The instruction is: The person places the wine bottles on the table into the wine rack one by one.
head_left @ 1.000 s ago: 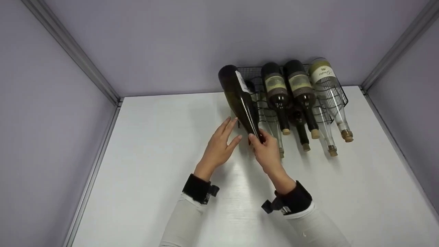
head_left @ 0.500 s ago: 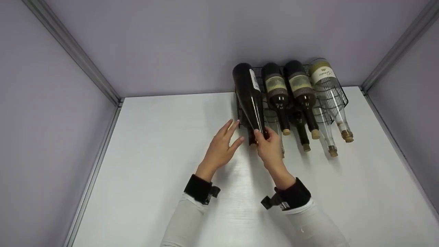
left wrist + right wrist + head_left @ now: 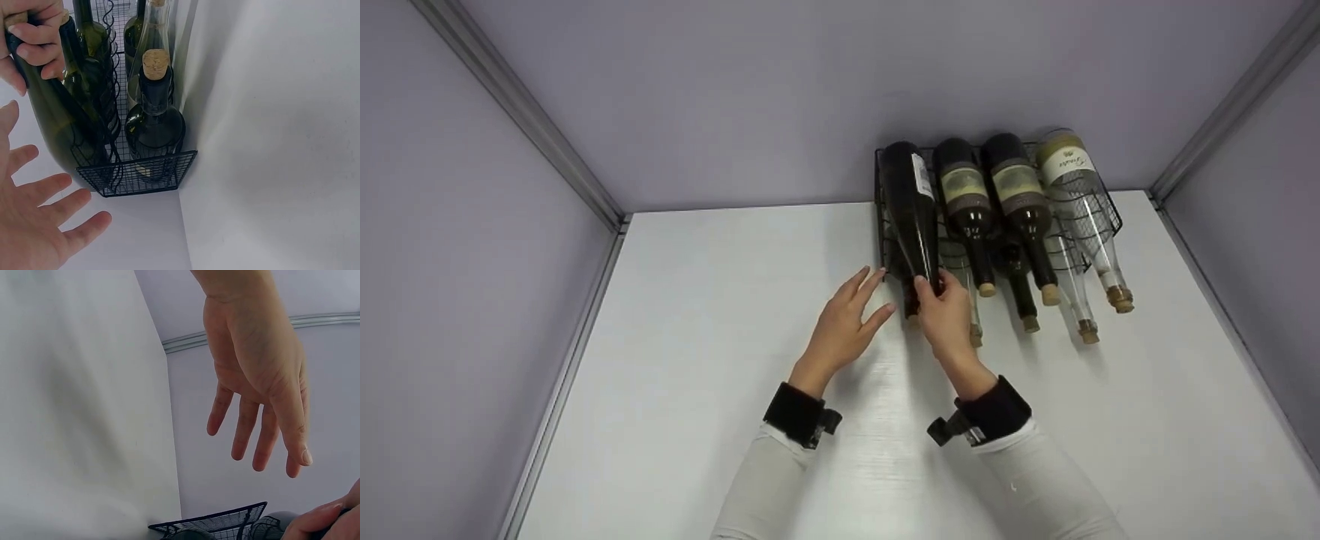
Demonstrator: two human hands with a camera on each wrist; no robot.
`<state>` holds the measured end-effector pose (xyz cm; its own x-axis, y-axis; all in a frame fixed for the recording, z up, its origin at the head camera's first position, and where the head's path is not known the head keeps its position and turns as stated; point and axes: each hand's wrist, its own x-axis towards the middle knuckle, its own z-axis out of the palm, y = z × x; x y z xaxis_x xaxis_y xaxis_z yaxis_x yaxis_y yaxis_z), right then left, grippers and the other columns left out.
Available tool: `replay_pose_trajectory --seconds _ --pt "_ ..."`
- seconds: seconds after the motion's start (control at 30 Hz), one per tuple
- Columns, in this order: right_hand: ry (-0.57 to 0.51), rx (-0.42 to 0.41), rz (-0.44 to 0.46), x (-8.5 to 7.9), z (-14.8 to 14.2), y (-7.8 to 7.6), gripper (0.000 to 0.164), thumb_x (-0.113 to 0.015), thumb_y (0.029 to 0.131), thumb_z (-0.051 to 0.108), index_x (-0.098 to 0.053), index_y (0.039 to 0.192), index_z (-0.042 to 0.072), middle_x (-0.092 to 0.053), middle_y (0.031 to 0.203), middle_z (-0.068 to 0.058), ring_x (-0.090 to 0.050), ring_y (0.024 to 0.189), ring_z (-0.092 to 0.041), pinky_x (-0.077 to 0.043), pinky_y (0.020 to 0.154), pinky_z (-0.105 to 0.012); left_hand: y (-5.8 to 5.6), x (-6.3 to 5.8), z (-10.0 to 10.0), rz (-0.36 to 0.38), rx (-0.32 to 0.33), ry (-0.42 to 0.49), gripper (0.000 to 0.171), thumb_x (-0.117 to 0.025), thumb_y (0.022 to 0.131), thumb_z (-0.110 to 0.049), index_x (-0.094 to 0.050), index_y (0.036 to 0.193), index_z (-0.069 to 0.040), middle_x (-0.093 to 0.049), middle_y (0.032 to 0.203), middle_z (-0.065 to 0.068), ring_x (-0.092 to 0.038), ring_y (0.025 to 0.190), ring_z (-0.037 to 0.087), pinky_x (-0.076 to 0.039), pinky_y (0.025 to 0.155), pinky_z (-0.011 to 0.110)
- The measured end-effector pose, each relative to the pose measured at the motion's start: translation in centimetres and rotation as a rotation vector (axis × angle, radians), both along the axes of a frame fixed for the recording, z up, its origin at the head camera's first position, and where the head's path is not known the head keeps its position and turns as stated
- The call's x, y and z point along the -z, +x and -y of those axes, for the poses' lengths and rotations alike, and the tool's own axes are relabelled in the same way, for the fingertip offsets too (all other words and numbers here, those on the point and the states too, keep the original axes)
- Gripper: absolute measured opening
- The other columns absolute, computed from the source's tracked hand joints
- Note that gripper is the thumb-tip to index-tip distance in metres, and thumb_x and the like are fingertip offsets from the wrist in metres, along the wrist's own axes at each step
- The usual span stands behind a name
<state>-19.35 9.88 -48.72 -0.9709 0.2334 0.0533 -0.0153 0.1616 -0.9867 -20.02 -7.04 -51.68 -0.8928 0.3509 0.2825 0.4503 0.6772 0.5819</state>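
A dark green wine bottle (image 3: pixel 912 210) with a white label lies on the upper level at the left end of a black wire wine rack (image 3: pixel 879 214), neck toward me. My right hand (image 3: pixel 946 311) grips its neck; in the left wrist view its fingers (image 3: pixel 36 53) wrap just below the cork. My left hand (image 3: pixel 844 322) hovers left of the bottle, fingers straight and spread, holding nothing. It shows again in the right wrist view as an open left hand (image 3: pixel 259 377). Below the gripped bottle, another dark bottle (image 3: pixel 154 126) with a cork lies on the lower level.
Right of the gripped bottle, two dark bottles with cream labels (image 3: pixel 964 184) and a clear bottle (image 3: pixel 1069 169) lie on the upper level. Several more lie below, their corks (image 3: pixel 1030 324) jutting over the white table (image 3: pixel 720 337). A grey wall (image 3: pixel 750 97) stands behind the rack.
My right hand has moved the dark bottle rightward onto the left end of the rack, nearly in line with its neighbours. The left hand has shifted slightly right, still spread.
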Motion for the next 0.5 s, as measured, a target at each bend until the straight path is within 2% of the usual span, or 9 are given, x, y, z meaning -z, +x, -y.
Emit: replay_pose_trajectory --seconds 0.1,0.2,0.33,0.5 --pt "0.051 0.018 0.014 0.12 0.08 -0.36 0.034 -0.057 0.100 0.018 -0.058 0.125 -0.006 -0.063 0.087 -0.015 -0.058 0.064 -0.025 -0.044 0.051 -0.023 0.08 0.21 -0.09 0.007 -0.011 -0.014 0.063 -0.047 0.101 -0.052 -0.036 0.154 -0.019 -0.035 0.154 0.015 -0.037 0.138 0.032 -0.035 0.106 0.055" --pt "0.100 0.028 0.031 0.20 0.17 -0.55 0.038 -0.057 0.100 0.019 -0.056 0.129 -0.006 -0.065 0.097 -0.019 -0.060 0.070 -0.029 -0.045 0.053 -0.024 0.20 0.32 -0.15 0.008 -0.018 -0.029 0.063 -0.046 0.100 -0.052 -0.036 0.154 -0.020 -0.035 0.154 0.015 -0.037 0.138 0.032 -0.036 0.105 0.056" --pt "0.130 0.014 0.048 0.43 0.34 -0.67 0.039 -0.055 0.102 0.020 -0.053 0.131 -0.005 -0.064 0.097 -0.019 -0.058 0.064 -0.020 -0.045 0.052 -0.025 0.25 0.53 -0.15 0.000 -0.016 -0.036 0.063 -0.048 0.101 -0.050 -0.037 0.153 -0.017 -0.036 0.153 0.016 -0.038 0.138 0.033 -0.036 0.106 0.053" --pt "0.145 0.003 0.079 0.61 0.53 -0.96 0.041 -0.051 0.103 0.022 -0.049 0.134 -0.004 -0.063 0.100 -0.019 -0.058 0.066 -0.021 -0.046 0.054 -0.028 0.24 0.78 -0.12 0.007 -0.007 -0.031 0.063 -0.048 0.101 -0.049 -0.037 0.153 -0.015 -0.035 0.153 0.017 -0.037 0.138 0.034 -0.035 0.106 0.052"
